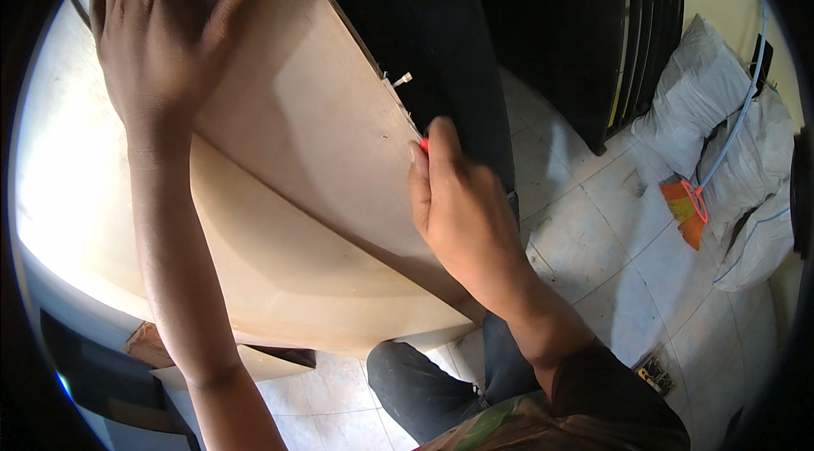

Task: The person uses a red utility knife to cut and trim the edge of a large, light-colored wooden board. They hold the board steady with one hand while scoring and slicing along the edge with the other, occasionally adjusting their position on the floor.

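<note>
My left hand [161, 52] lies spread, palm down, on a pale plywood sheet [305, 112] at the upper left. Closed around a small red-handled tool [425, 145], my right hand [466, 205] is at the sheet's right edge. Only a bit of red shows between thumb and fingers, so the tool's kind and tip are hidden. Just beyond it, a whitish sliver [404, 79] sticks out from the splintered edge. Under the sheet lies another pale curved board [322, 290].
A dark panel [415, 10] runs along the sheet's right side. Farther right stand black slatted furniture [649, 44], white sacks [691, 82] and an orange broom [685, 209] with a blue handle on the tiled floor [610, 239]. My knees [415, 383] are close below the boards.
</note>
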Demonstrator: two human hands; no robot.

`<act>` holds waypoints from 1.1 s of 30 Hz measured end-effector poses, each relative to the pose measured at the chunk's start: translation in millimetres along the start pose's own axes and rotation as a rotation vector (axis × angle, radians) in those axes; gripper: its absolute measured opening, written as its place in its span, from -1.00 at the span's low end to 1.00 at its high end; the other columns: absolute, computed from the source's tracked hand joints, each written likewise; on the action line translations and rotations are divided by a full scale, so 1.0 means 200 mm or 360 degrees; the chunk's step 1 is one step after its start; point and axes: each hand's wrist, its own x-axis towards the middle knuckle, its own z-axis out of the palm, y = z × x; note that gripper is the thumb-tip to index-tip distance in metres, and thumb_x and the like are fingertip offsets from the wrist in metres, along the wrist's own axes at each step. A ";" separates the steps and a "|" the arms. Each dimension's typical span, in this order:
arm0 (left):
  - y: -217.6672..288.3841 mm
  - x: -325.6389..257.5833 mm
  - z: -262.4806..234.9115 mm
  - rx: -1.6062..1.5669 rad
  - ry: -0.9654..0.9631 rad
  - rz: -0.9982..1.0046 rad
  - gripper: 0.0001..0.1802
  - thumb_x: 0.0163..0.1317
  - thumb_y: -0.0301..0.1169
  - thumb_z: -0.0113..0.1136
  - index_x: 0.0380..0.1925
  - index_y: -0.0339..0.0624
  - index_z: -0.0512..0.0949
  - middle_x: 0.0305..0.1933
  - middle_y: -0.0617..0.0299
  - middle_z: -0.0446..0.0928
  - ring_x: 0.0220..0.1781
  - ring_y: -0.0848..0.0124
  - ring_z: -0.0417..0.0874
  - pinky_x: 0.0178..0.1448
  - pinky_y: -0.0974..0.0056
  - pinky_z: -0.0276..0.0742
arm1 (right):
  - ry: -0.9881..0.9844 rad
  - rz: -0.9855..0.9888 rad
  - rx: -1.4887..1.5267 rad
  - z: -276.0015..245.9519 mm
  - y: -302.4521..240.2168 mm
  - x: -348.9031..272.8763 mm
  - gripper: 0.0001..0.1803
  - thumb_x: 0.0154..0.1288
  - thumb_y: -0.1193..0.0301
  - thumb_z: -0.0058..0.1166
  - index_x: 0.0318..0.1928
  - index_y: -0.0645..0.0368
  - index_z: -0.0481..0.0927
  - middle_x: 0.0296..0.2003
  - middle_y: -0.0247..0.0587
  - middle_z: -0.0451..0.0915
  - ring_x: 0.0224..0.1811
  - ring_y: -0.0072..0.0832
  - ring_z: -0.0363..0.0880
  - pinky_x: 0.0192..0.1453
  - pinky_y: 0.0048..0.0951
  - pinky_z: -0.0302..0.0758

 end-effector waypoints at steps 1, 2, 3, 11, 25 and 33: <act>0.00 0.01 0.00 -0.0025 0.0019 0.0004 -0.08 0.32 0.20 0.17 0.53 -0.12 0.31 0.64 -0.14 0.20 0.71 -0.08 0.09 0.72 -0.19 -0.05 | -0.0046 0.0042 -0.0007 0.01 0.02 -0.02 -0.78 0.62 0.36 -0.02 -0.08 0.30 0.38 -0.54 0.20 0.65 -0.48 0.06 0.75 -0.53 -0.12 0.69; 0.00 0.01 0.00 -0.0048 0.0037 0.0008 -0.08 0.32 0.20 0.17 0.54 -0.12 0.31 0.64 -0.14 0.19 0.71 -0.07 0.09 0.72 -0.19 -0.05 | -0.0017 0.0009 0.0015 0.02 0.04 -0.03 -0.78 0.62 0.36 -0.03 -0.07 0.32 0.38 -0.55 0.20 0.64 -0.49 0.07 0.74 -0.53 -0.11 0.69; 0.00 0.01 0.00 -0.0070 0.0055 0.0013 -0.07 0.32 0.20 0.17 0.54 -0.11 0.30 0.64 -0.14 0.19 0.71 -0.07 0.09 0.72 -0.19 -0.05 | 0.0011 -0.0025 0.0039 0.03 0.06 -0.04 -0.77 0.62 0.37 -0.03 -0.06 0.33 0.38 -0.56 0.20 0.63 -0.50 0.08 0.73 -0.53 -0.09 0.68; 0.01 0.02 -0.04 -0.0074 -0.0085 -0.0056 -0.08 0.31 0.17 0.13 0.56 -0.10 0.26 0.66 -0.14 0.15 0.73 -0.06 0.04 0.74 -0.18 -0.10 | -0.0107 0.0128 0.0001 0.04 0.13 -0.17 -0.75 0.62 0.37 -0.03 -0.01 0.37 0.38 -0.59 0.22 0.61 -0.50 0.16 0.70 -0.53 -0.01 0.64; 0.02 0.01 -0.04 -0.0118 0.0036 -0.0030 -0.10 0.28 0.13 0.16 0.53 -0.11 0.30 0.62 -0.18 0.21 0.70 -0.10 0.12 0.73 -0.16 -0.05 | 0.0107 -0.0125 0.0246 0.00 -0.07 0.06 -0.80 0.65 0.41 -0.06 -0.13 0.32 0.37 -0.58 0.19 0.63 -0.46 0.05 0.75 -0.57 -0.18 0.64; 0.02 0.01 0.00 -0.0102 0.0061 -0.0052 -0.10 0.26 0.14 0.17 0.54 -0.05 0.30 0.63 -0.12 0.22 0.70 -0.07 0.13 0.73 -0.17 -0.04 | 0.0124 -0.0123 0.0186 0.01 -0.07 0.08 -0.80 0.65 0.42 -0.08 -0.12 0.35 0.39 -0.60 0.15 0.63 -0.47 -0.01 0.78 -0.57 -0.26 0.69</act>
